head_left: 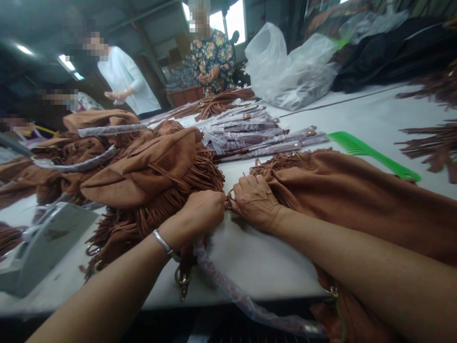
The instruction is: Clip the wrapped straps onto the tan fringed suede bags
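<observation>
My left hand (205,209) is closed in a fist, with a plastic-wrapped strap (232,288) running up beneath it. The strap's upper end is hidden by the fingers. Right against it, my right hand (255,197) is closed on the edge of a brown suede bag (342,186) with fringe. A small metal ring (232,194) shows between the two hands, just above the table. The bag spreads to the right under my right forearm. Another gold-coloured metal fitting (332,291) shows at its lower part, near the table's front edge.
Fringed brown bags (143,171) are piled on the left, beside a grey device (50,243). Behind my hands lie wrapped straps (246,128), a green comb (371,151) and a clear plastic bag (289,66). Two people (128,78) (212,57) stand across the table (271,267).
</observation>
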`<act>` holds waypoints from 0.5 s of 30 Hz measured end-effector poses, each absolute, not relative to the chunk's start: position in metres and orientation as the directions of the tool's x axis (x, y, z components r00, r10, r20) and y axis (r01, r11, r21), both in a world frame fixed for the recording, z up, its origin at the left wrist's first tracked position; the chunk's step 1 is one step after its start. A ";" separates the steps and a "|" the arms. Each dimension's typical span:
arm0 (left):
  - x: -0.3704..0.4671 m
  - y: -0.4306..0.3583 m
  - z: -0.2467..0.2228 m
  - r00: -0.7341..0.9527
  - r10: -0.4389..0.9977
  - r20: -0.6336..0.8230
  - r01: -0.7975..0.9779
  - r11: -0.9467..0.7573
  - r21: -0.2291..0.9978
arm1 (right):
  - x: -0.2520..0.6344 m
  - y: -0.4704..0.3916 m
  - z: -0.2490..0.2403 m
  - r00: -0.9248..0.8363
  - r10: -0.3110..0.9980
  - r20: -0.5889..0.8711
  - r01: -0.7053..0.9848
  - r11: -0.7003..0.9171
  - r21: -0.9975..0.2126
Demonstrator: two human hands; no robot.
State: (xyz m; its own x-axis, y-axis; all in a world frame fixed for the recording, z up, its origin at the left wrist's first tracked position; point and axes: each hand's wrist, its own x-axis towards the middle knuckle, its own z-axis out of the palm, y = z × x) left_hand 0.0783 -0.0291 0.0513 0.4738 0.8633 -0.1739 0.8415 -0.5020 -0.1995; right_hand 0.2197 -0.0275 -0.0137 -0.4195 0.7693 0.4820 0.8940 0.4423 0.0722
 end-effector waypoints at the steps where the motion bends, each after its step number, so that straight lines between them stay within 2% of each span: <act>1: 0.079 -0.029 0.050 0.470 0.866 -0.171 0.846 -0.497 -0.191 | 0.220 -0.028 -0.014 -0.420 0.768 0.484 0.894 0.443 0.072; 10: 0.073 -0.026 0.037 0.424 0.901 -0.091 0.890 -0.434 -0.139 | 0.221 -0.027 -0.015 -0.462 0.733 0.500 0.873 0.474 0.111; 15: 0.067 -0.023 0.032 0.470 0.877 -0.093 0.875 -0.478 -0.081 | 0.221 -0.028 -0.014 -0.494 0.729 0.475 0.857 0.501 0.123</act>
State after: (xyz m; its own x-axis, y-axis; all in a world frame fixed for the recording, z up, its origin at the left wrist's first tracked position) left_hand 0.0673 -0.0234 0.0320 0.4705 0.8775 -0.0931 0.8748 -0.4777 -0.0809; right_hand 0.2210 -0.0278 -0.0141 -0.4937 0.7285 0.4749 0.8569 0.5006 0.1228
